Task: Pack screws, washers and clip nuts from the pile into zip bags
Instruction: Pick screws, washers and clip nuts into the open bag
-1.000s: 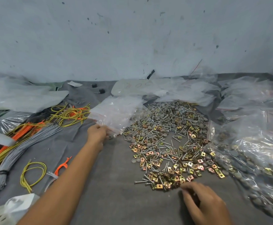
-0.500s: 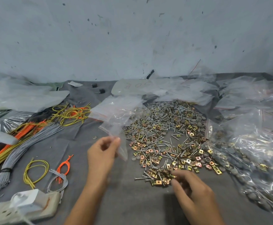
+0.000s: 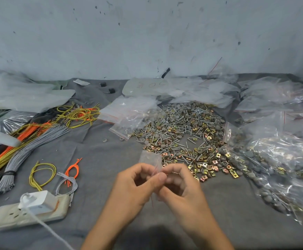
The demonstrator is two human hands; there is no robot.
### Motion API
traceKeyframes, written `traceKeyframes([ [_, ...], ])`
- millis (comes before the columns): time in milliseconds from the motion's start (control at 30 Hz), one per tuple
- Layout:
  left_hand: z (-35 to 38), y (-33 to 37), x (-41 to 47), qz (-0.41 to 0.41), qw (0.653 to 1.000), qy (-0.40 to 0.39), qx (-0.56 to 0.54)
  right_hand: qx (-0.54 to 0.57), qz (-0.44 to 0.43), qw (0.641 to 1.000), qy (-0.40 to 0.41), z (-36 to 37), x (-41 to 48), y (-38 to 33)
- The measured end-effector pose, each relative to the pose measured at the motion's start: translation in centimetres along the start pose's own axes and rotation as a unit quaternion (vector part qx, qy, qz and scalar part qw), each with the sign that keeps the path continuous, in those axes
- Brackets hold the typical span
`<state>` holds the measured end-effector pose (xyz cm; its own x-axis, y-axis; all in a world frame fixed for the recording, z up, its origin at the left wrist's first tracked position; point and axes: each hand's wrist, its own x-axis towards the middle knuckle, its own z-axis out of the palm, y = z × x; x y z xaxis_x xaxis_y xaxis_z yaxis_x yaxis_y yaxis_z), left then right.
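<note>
A small clear zip bag point(image 3: 151, 158) with a red seal line stands upright between my two hands at the near middle of the grey cloth. My left hand point(image 3: 135, 186) pinches its left side with thumb and fingers. My right hand point(image 3: 180, 184) pinches the right side, fingers curled; whether it also holds hardware is hidden. Just beyond them lies the pile point(image 3: 181, 134) of silver screws, grey round washers and gold square clip nuts. A stack of empty zip bags point(image 3: 129, 110) sits at the pile's left edge.
Filled bags of hardware point(image 3: 273, 168) crowd the right side. Bundles of grey, yellow and orange wires point(image 3: 26, 139) lie at the left, with loose wire loops point(image 3: 42, 174) nearer. A white power strip point(image 3: 28, 212) with a plug sits at the near left. A wall stands behind.
My left hand has brought the single bag from the stack down toward me. My right hand has left the pile's near edge and joined it at the bag.
</note>
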<state>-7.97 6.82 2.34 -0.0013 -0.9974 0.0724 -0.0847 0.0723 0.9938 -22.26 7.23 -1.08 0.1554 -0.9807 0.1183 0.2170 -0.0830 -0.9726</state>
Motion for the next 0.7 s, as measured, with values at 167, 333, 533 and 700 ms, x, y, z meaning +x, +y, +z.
traceKeyframes([
  [167,-0.7,-0.1,-1.3,0.032,0.996,0.011,0.084,0.076,0.01,0.997,0.02,0.0,-0.3,0.3],
  [333,-1.2,-0.5,-2.6,0.129,0.937,0.036,0.322,-0.034,-0.058,0.998,-0.016,0.5,-1.0,1.0],
  [533,-2.1,-0.4,-3.1,0.162,0.886,0.128,0.415,-0.352,-0.099,0.929,-0.056,1.5,-1.7,1.1],
  [700,-2.0,-0.5,-3.6,0.207,0.872,0.103,0.431,-0.434,-0.098,0.891,-0.089,2.4,-1.1,0.6],
])
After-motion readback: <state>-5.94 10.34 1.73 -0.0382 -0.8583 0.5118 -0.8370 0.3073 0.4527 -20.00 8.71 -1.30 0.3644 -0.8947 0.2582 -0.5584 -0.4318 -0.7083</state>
